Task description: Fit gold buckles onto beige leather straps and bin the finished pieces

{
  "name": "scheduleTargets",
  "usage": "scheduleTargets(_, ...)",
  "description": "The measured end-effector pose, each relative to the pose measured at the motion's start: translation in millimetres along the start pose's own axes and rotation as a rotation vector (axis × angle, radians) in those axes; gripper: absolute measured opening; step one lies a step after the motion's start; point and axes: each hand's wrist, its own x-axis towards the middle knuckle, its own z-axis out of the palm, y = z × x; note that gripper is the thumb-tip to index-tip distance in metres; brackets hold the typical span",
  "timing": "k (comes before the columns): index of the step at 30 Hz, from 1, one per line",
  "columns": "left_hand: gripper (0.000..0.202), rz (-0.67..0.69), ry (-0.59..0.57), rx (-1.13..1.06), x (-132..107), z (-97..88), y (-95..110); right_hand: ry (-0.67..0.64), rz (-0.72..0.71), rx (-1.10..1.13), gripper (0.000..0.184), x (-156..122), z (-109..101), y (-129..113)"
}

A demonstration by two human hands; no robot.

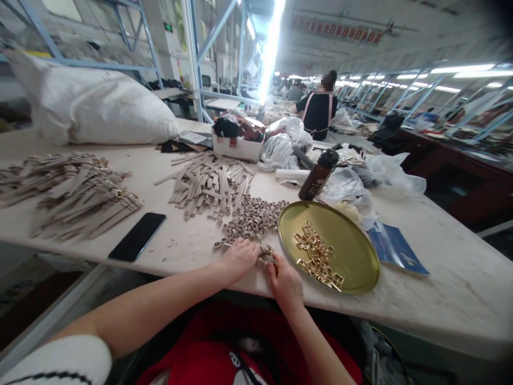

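At the table's front edge, my left hand [241, 258] and my right hand [285, 282] meet over a short grey-beige strap with a gold buckle [267, 249]. The fingers of both are closed on it and partly hide it. Just beyond my left hand spreads a heap of small strap loops [256, 218]. Flat strap pieces [208, 184] are piled behind the loops. Right of my right hand, a round gold-coloured tray [356, 251] carries many loose gold buckles [316, 256]. Straps with gold buckles [84, 198] lie heaped at the left.
A black phone [137, 237] lies left of my hands. Behind the tray leans a dark bottle [319, 175]; a blue booklet [397, 249] is at its right. Farther back are a white box [238, 145], plastic bags [286, 141], a big white sack [104, 107] and a person [319, 109].
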Motion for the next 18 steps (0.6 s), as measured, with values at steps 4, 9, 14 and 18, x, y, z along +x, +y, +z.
scheduleTargets(4, 0.017, 0.004, -0.020, 0.027, 13.0, -3.2, 6.4, 0.006, 0.045, 0.049, 0.049, -7.5, 2.7, 0.2)
scheduleTargets(9, 0.017, -0.056, -0.010, 0.030, 10.6, -6.8, 1.8, 0.089, 0.111, 0.297, 0.059, -14.3, 6.8, 15.6)
scheduleTargets(14, 0.014, -0.234, 0.058, -0.076, 0.9, -23.8, -7.3, 0.201, 0.152, 0.474, 0.062, -16.3, 4.1, 22.6)
scheduleTargets(18, 0.025, -0.390, 0.059, -0.201, -7.9, -48.8, -45.2, 0.215, 0.136, 0.479, 0.059, -12.8, -0.2, 15.5)
